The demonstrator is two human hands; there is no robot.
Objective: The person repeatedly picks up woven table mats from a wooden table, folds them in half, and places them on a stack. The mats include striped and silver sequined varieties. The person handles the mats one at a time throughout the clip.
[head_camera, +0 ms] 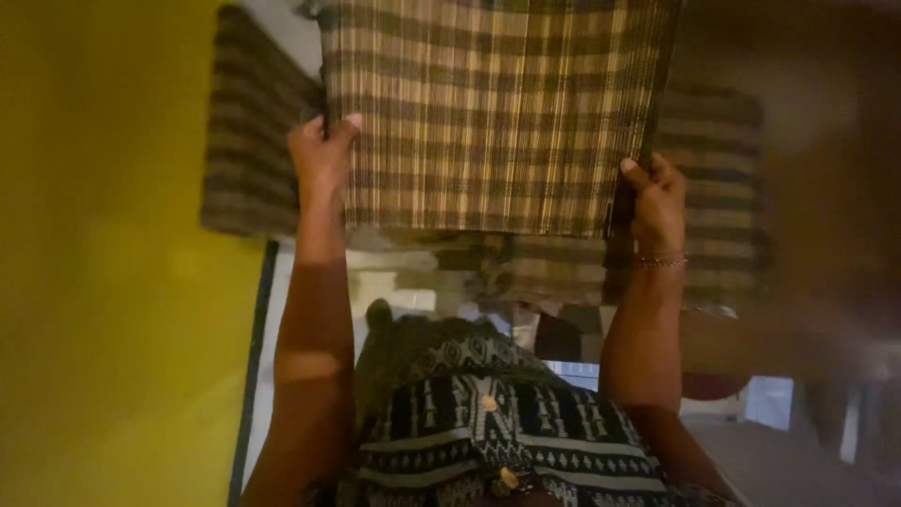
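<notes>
I hold up a brown and tan plaid woven mat (488, 113) with both hands. My left hand (322, 155) grips its left edge, thumb on the front. At the mat's right edge my right hand (657, 202), with a thin bracelet at the wrist, pinches the lower corner. The mat hangs flat between the two hands, above a similar striped mat (718, 178) lying underneath it. The top of the held mat runs out of the picture.
A yellow wall (113, 282) fills the left side. A glass tabletop (394, 282) with a dark edge lies below the mats. My dark patterned garment (488, 422) with buttons is at the bottom centre. The right side is dim and blurred.
</notes>
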